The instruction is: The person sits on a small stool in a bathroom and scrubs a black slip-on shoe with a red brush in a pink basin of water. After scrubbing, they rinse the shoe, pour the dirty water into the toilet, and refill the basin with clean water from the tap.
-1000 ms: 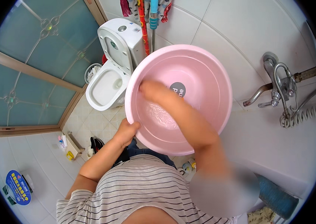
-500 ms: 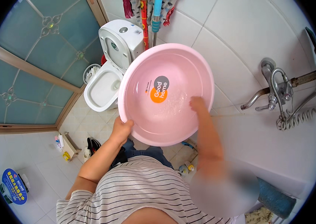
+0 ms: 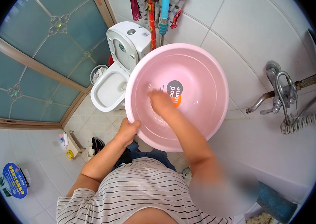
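A large round pink plastic basin point(image 3: 204, 91) is held up in front of me, tilted so that its inside shows. My left hand point(image 3: 127, 131) grips the lower left of its rim, thumb on the inner side. Inside the basin, over the left part of its bottom, is my right hand point(image 3: 161, 102). Its fingers look bent but are smeared by motion, and whether they hold anything cannot be made out. Part of a printed grey and orange emblem point(image 3: 175, 89) on the bottom is covered by this hand. Wet-looking glints show beside it.
Behind the basin at the left stands a white toilet point(image 3: 107, 91), lid raised, with a small waste bin point(image 3: 98, 72) beside it. A wall faucet point(image 3: 275, 93) with a coiled hose juts out at the right. Mop handles point(image 3: 164, 18) lean at the back. Glass doors point(image 3: 45, 71) close the left side.
My right hand has swept from the right side of the basin across to the left. The left hand keeps its grip on the rim. In the picture the basin has shifted slightly right.
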A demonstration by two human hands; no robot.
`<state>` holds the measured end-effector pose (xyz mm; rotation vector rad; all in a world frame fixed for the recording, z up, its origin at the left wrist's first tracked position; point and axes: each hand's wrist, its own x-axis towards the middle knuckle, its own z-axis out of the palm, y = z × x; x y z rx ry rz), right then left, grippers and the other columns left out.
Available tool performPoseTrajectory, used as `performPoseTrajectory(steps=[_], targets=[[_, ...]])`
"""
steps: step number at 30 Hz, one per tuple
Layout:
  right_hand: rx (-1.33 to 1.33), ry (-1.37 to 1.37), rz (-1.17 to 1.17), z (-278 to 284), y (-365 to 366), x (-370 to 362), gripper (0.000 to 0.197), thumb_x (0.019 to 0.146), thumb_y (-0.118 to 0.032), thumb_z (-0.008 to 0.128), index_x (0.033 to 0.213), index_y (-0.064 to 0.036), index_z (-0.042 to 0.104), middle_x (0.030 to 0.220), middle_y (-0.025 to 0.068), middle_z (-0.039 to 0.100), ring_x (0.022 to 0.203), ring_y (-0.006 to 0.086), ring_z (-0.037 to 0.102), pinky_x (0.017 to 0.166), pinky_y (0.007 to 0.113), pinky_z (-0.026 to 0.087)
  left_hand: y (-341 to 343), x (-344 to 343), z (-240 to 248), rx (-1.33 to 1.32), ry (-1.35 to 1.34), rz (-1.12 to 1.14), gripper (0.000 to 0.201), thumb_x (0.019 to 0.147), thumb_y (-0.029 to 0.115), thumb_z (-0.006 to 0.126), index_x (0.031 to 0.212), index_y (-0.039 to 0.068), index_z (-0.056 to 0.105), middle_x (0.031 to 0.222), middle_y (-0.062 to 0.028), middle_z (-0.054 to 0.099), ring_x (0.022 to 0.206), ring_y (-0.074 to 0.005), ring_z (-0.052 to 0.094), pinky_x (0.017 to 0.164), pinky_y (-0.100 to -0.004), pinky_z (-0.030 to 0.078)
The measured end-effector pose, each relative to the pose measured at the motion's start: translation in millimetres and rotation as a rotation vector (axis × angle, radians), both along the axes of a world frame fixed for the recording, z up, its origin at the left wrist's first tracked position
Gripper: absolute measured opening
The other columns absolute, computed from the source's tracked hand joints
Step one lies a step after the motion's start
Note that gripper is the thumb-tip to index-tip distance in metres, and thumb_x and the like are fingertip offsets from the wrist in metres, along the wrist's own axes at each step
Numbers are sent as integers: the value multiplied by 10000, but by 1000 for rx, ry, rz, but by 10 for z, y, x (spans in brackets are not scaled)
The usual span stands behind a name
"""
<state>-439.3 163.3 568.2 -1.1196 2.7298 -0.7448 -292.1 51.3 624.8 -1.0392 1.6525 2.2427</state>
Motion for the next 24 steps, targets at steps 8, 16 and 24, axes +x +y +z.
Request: performPoseTrajectory(steps=[8,16,24], targets=[[54,-126,-306,1098,122,-1129,245,802,-223,541,909,-46,673,989,185,644,928,345,609,831,429,477,35,127,19,-56,77,-61,382,770,17,489,1126,-114,536,1034,-172,621,908,-234,603,787,-323,481],[-97,-527,-926,44,1322,-1374,380,825,-261,462,526,-67,593,641,124,650,633,264,636,654,403,492,-87,203,60,-54,54,137,360,772,14,484,1104,-110,547,1029,-172,620,879,-229,609,762,-321,485],[10,-382,-718,-1799,711,78,226,860,-187,518,980,-26,621,938,180,647,899,316,622,771,411,498,-90,62,73,-54,89,80,354,775,24,504,1100,-107,550,1015,-161,626,874,-226,609,753,-316,484]])
